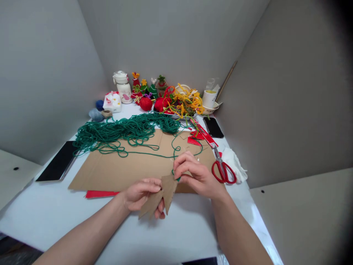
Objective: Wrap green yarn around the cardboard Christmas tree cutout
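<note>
My left grip [139,195] clamps the cardboard cutout [164,193] over the bench's [49,217] near edge. My right grip [196,176] pinches green yarn [127,130] against its top — a loose wrap could slip off, or the tangled heap could snag.

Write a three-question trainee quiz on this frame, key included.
1. True or false: the scissors lie left of the cardboard sheet.
2. The yarn piled on the table is: A red, B green, C yellow.
3. What does the left hand hold?
Key: 1 false, they lie at its right end. 2 B. 3 the cardboard cutout.
</note>
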`<action>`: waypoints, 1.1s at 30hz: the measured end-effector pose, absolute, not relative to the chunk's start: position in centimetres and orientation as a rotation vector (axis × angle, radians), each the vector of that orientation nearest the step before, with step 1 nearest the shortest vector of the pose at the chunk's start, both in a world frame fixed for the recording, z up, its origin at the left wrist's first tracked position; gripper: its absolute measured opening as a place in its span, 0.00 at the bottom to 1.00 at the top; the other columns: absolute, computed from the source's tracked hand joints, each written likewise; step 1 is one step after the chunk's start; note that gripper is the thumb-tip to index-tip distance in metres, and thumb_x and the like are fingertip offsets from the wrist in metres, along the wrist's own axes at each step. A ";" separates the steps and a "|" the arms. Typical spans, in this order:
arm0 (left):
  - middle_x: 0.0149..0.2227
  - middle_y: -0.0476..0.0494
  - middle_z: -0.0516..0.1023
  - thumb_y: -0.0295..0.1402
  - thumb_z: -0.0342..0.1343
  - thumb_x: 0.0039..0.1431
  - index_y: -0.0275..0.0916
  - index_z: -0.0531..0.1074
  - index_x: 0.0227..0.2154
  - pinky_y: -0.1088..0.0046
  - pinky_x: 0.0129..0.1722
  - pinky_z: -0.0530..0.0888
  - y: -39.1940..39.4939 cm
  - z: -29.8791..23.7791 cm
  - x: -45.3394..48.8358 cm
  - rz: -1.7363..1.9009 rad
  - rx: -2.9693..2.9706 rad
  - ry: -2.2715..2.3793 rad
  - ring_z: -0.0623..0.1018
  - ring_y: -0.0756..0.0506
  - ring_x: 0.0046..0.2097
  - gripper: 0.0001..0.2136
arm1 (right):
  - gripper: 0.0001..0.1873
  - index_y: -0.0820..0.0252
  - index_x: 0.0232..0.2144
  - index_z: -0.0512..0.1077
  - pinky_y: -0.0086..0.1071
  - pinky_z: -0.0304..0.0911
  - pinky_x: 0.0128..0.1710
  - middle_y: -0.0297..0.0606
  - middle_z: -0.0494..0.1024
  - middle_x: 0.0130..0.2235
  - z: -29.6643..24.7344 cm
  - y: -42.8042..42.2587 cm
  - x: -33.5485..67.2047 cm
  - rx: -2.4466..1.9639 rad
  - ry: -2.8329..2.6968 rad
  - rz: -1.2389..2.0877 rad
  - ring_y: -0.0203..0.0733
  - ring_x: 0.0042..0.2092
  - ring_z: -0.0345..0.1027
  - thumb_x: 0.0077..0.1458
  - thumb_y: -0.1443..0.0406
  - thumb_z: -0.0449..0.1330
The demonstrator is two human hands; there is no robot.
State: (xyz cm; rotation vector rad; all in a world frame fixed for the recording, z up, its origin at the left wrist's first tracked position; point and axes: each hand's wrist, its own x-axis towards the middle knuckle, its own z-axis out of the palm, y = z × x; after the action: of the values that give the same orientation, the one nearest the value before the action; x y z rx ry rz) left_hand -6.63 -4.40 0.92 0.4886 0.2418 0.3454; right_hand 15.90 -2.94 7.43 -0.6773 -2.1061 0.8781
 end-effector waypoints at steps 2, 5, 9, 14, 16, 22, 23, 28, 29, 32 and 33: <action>0.30 0.33 0.80 0.33 0.52 0.55 0.29 0.73 0.37 0.65 0.32 0.75 -4.5 1.1 -6.5 0.290 0.529 0.264 0.80 0.40 0.31 0.12 | 0.04 0.56 0.33 0.69 0.40 0.56 0.47 0.38 0.69 0.37 7.4 -3.0 15.9 -0.674 -2.111 0.882 0.41 0.42 0.62 0.57 0.69 0.55; 0.36 0.29 0.79 0.35 0.50 0.57 0.28 0.72 0.41 0.61 0.38 0.73 -4.3 1.8 -6.4 0.254 0.639 0.360 0.80 0.38 0.36 0.16 | 0.04 0.56 0.33 0.68 0.40 0.56 0.47 0.38 0.69 0.36 7.4 -3.0 15.9 -0.680 -2.107 0.895 0.41 0.42 0.62 0.58 0.68 0.54; 0.41 0.32 0.78 0.32 0.52 0.57 0.33 0.71 0.41 0.58 0.48 0.67 -3.7 2.6 -6.7 0.453 0.825 0.578 0.77 0.40 0.43 0.11 | 0.04 0.57 0.33 0.67 0.40 0.55 0.48 0.38 0.69 0.36 7.6 -2.9 16.0 -0.770 -2.111 0.904 0.41 0.42 0.62 0.59 0.67 0.53; 0.44 0.36 0.76 0.33 0.57 0.53 0.36 0.70 0.42 0.58 0.51 0.65 -3.4 2.7 -7.1 0.563 0.955 0.631 0.74 0.40 0.48 0.14 | 0.03 0.57 0.33 0.66 0.38 0.56 0.45 0.38 0.69 0.36 7.6 -2.8 16.0 -0.926 -2.133 0.901 0.41 0.42 0.60 0.59 0.67 0.52; 0.44 0.36 0.75 0.34 0.57 0.53 0.37 0.69 0.43 0.58 0.51 0.65 -3.3 2.8 -7.1 0.558 0.966 0.638 0.74 0.40 0.47 0.14 | 0.03 0.57 0.33 0.65 0.37 0.56 0.45 0.38 0.69 0.37 7.5 -2.8 16.0 -0.956 -2.136 0.897 0.41 0.42 0.60 0.59 0.67 0.52; 0.41 0.39 0.76 0.31 0.60 0.50 0.38 0.68 0.45 0.61 0.47 0.69 -3.3 3.7 -7.2 0.539 1.001 0.656 0.76 0.44 0.42 0.17 | 0.03 0.57 0.34 0.65 0.36 0.56 0.46 0.38 0.69 0.37 7.4 -2.8 15.8 -1.001 -2.146 0.923 0.41 0.42 0.60 0.59 0.68 0.52; 0.40 0.39 0.76 0.30 0.60 0.51 0.38 0.68 0.45 0.62 0.47 0.69 -3.3 3.7 -7.2 0.538 1.005 0.668 0.76 0.45 0.41 0.17 | 0.03 0.58 0.34 0.65 0.36 0.56 0.45 0.38 0.69 0.37 7.4 -2.8 15.7 -1.002 -2.142 0.926 0.41 0.42 0.60 0.59 0.68 0.52; 0.41 0.37 0.77 0.30 0.59 0.52 0.37 0.68 0.45 0.62 0.47 0.69 -3.3 3.7 -7.3 0.564 0.958 0.713 0.77 0.43 0.43 0.17 | 0.02 0.58 0.34 0.64 0.34 0.56 0.44 0.37 0.69 0.37 7.4 -2.8 15.5 -1.048 -2.108 0.942 0.40 0.42 0.60 0.58 0.68 0.52; 0.42 0.36 0.77 0.30 0.59 0.51 0.37 0.68 0.45 0.61 0.48 0.69 -3.3 3.7 -7.3 0.572 0.935 0.716 0.77 0.42 0.43 0.16 | 0.02 0.58 0.34 0.64 0.34 0.56 0.43 0.37 0.69 0.37 7.4 -2.8 15.5 -1.063 -2.103 0.947 0.40 0.42 0.60 0.58 0.68 0.52; 0.42 0.37 0.77 0.29 0.60 0.51 0.37 0.69 0.42 0.60 0.48 0.70 -3.3 3.7 -7.2 0.586 0.868 0.713 0.78 0.43 0.41 0.14 | 0.03 0.58 0.35 0.65 0.33 0.57 0.42 0.36 0.69 0.37 7.3 -2.9 15.4 -1.096 -2.081 0.971 0.39 0.41 0.61 0.58 0.67 0.51; 0.42 0.37 0.77 0.29 0.60 0.51 0.37 0.69 0.42 0.60 0.47 0.70 -3.4 3.6 -7.2 0.591 0.859 0.712 0.78 0.43 0.40 0.14 | 0.04 0.58 0.35 0.65 0.33 0.57 0.42 0.36 0.69 0.38 7.3 -2.9 15.3 -1.106 -2.070 0.982 0.39 0.41 0.61 0.58 0.67 0.52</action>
State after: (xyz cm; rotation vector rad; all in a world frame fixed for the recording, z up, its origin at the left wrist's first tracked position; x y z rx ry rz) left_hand -7.16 -3.37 3.64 0.8594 0.7125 0.5906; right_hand 15.33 -2.90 7.26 -1.1063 -2.0704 0.9820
